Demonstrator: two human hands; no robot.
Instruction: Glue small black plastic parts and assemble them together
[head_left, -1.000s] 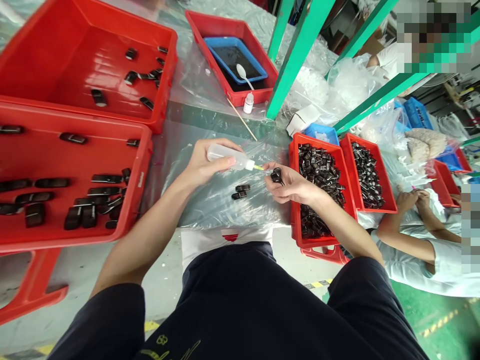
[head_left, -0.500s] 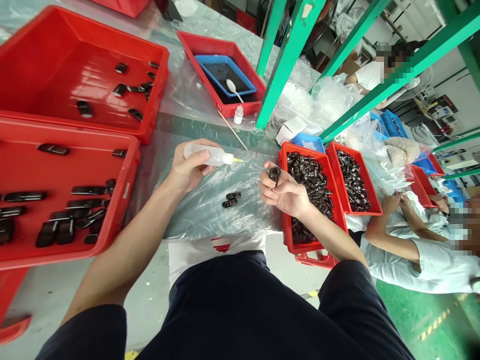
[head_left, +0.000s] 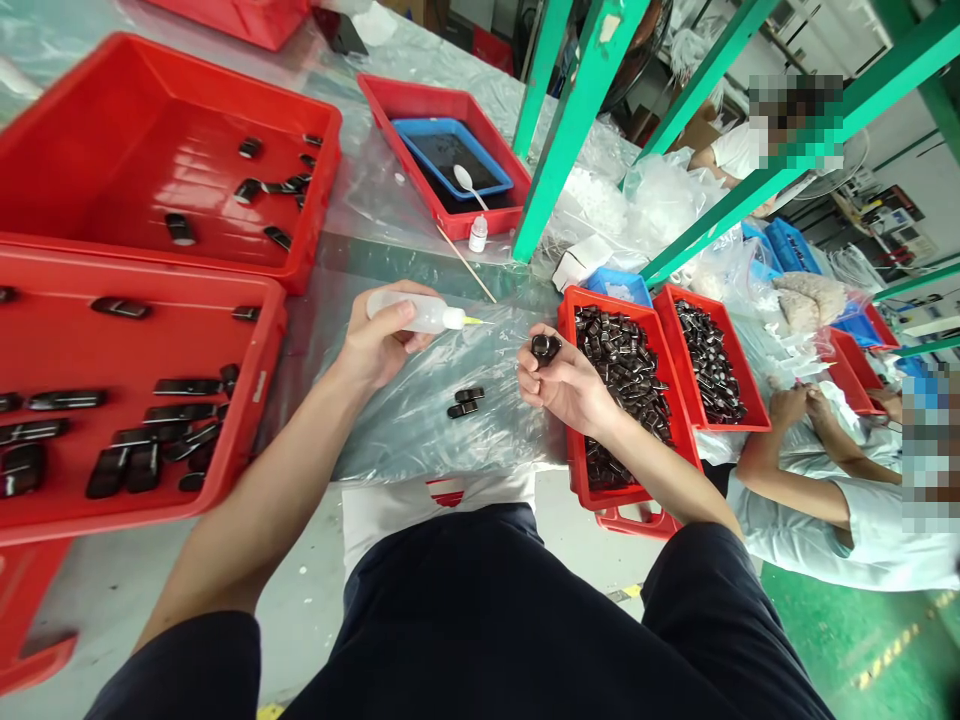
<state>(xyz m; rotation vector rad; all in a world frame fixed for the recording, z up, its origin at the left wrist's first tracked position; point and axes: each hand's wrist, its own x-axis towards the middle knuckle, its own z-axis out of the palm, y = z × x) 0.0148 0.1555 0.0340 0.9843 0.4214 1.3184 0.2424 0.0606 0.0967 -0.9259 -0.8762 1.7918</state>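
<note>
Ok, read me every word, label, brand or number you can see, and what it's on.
No text is readable.
Lower-left red bin: small pale mark on its side, too small.
Small white bottle: label too blurred.
Squeeze bottle in the left hand: no lettering visible.

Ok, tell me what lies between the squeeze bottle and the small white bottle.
A thin stick lies between the squeeze bottle and the small white bottle in the head view.
</note>
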